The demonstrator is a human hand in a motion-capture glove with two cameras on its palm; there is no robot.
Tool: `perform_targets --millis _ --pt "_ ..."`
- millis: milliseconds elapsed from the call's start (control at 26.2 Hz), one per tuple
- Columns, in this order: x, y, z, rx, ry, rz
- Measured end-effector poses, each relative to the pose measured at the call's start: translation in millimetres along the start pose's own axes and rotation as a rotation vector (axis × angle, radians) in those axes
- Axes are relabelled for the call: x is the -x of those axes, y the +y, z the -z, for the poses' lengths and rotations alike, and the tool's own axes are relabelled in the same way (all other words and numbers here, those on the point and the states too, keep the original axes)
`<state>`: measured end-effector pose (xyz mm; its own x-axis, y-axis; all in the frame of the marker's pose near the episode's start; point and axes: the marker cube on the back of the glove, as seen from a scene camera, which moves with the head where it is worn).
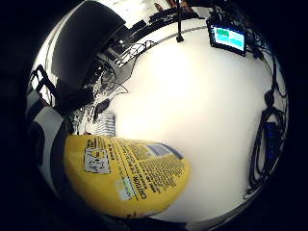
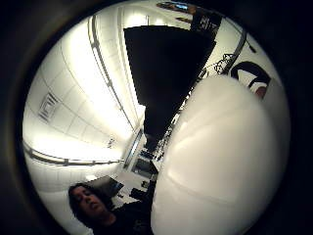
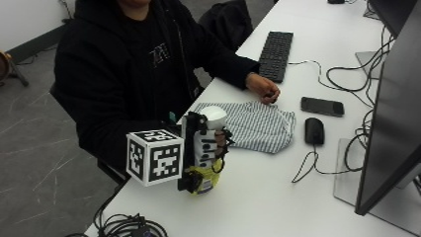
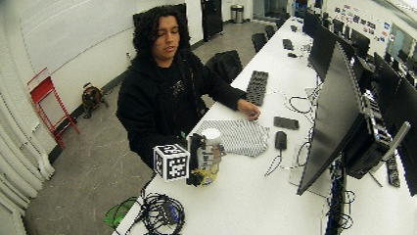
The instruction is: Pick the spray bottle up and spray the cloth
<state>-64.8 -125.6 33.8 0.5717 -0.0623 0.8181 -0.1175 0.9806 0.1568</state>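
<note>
Your gloved right hand (image 3: 205, 148) is wrapping its fingers around the upright white-capped spray bottle with the yellow label (image 3: 209, 153), which is standing on the white table (image 3: 263, 197) near the striped grey-and-white cloth (image 3: 253, 126). Its nozzle direction isn't clear, so you are risking a spray that misses the cloth. A black mouse (image 3: 314, 131) and a dark phone (image 3: 322, 106) are lying just beyond the cloth; overspray could wet them.

Spray bottle (image 3: 209, 148), lower centre of the outside view: smooth white plastic head, glossy yellow printed label (image 1: 127, 173). Cloth (image 3: 253, 124), centre: soft striped woven fabric, matt, rumpled. Worktop (image 3: 276, 197): smooth white laminate with slight sheen. Phone (image 3: 322, 106), right of centre: glossy black. Keyboard (image 3: 275, 55), upper centre: matt black plastic.
</note>
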Motion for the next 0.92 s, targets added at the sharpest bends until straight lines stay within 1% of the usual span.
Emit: perform_targets --millis 76,153,420,649,917 --pt "5 -3 1 0.034 0.045 0.024" --pt "14 -8 3 0.091 0.139 0.073" --pt "58 -20 -2 0.375 0.546 0.291" --pt "83 -12 -34 0.55 0.881 0.47" --pt "89 0 -72 0.68 1.208 0.631"
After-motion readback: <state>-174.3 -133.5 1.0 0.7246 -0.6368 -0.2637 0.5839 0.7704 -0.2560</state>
